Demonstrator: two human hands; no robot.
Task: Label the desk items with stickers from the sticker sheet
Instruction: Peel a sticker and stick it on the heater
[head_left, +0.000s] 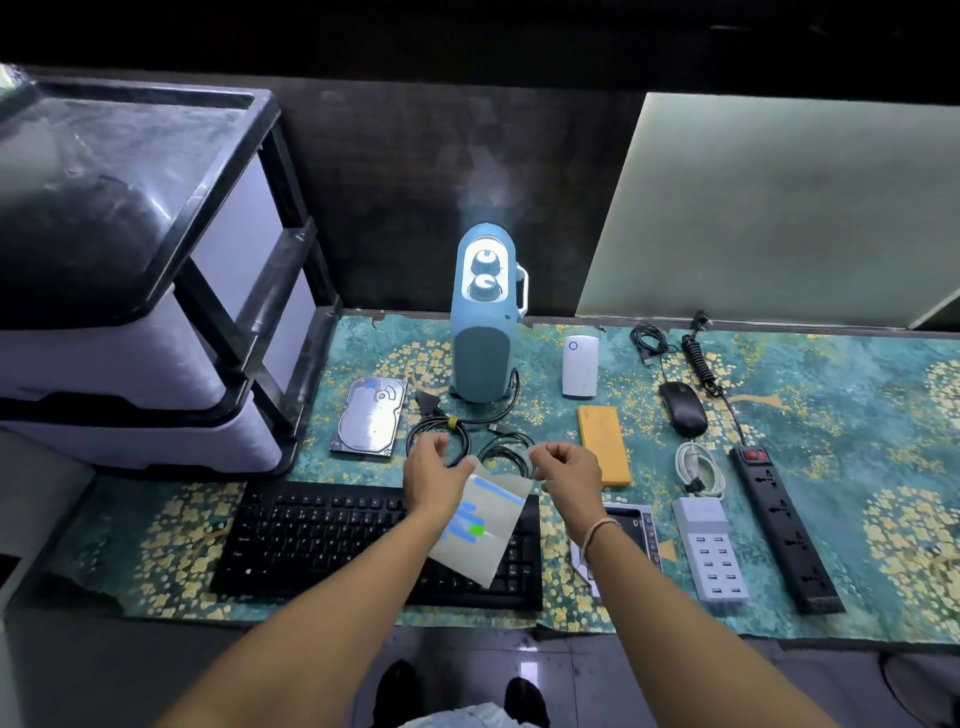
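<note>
My left hand (434, 470) grips the pale sticker sheet (493, 525) by its upper left edge and holds it tilted above the black keyboard (322, 540). The sheet carries blue strip stickers and one green sticker. My right hand (569, 473) hovers at the sheet's upper right corner with thumb and fingers pinched together. Whether a sticker sits between them is too small to tell. Just beyond my hands lie coiled black cables (467, 441). A silver hard drive (370, 418) with a blue sticker on it lies to their left.
A blue device with two knobs (485, 322), white box (580, 366), yellow power bank (605, 444), black mouse (683, 410), white cable (698, 465), multi-port charger (711, 551) and black power strip (784, 525) lie on the patterned mat. A drawer unit (156, 312) stands left.
</note>
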